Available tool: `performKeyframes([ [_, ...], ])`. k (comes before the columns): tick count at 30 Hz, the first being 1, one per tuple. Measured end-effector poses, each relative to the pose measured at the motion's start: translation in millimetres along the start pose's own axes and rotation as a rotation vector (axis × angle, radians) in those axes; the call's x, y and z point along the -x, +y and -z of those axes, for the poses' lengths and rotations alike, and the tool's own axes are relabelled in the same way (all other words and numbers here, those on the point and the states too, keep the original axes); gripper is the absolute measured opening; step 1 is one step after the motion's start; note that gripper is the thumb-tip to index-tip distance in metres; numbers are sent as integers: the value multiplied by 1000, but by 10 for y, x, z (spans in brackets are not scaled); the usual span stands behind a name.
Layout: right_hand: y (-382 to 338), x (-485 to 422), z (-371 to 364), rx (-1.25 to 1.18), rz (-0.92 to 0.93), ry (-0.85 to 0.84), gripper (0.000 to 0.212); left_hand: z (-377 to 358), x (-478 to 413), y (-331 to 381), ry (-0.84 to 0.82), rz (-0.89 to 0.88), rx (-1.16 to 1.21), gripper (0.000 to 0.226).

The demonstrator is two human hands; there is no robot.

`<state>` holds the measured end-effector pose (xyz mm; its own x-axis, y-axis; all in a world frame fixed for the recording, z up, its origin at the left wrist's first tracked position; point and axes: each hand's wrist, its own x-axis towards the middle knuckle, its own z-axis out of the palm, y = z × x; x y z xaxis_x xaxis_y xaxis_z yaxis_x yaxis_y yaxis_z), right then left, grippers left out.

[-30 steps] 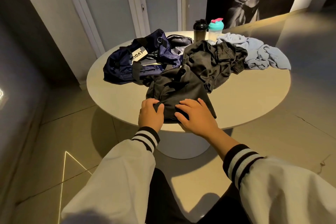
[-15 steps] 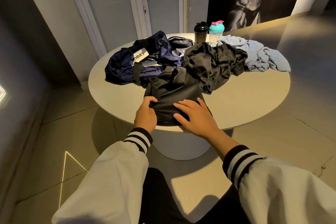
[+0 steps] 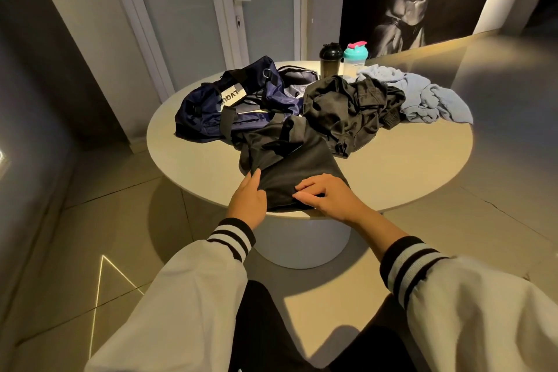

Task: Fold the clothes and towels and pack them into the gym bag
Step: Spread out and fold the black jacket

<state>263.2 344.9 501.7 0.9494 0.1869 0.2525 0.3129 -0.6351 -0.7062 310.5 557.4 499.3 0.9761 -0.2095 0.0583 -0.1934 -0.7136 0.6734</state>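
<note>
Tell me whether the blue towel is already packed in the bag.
No, the towel lies crumpled on the table, right of the black clothes and outside the bag.

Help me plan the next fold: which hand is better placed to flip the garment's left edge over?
Left, probably: the left hand seems to pinch the garment at its left edge, while the right hand lies on top, pinning it.
</note>
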Motion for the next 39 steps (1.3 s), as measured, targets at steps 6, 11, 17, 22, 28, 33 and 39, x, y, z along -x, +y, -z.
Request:
performKeyframes([
  [6,30,-60,209,466,-337,265,52,-262,-26,281,-128,-117,11,56],
  [11,14,-177,208,424,-295,301,36,-317,-25,422,18,-178,242,40],
  [17,31,-254,135,406,-156,-17,31,-163,-456,173,123,-112,17,41],
  [22,-98,-573,158,295,-329,178,12,-118,-812,124,36,-57,-247,50],
  [28,-131,-986,37,291,-477,75,65,-100,-1013,18,73,-69,-299,32],
  [33,-128,-1159,-42,370,-374,342,52,-128,-1037,-86,132,-70,-93,19],
  [39,-380,-1424,-202,417,-99,114,43,8,-1017,-84,145,130,508,48],
])
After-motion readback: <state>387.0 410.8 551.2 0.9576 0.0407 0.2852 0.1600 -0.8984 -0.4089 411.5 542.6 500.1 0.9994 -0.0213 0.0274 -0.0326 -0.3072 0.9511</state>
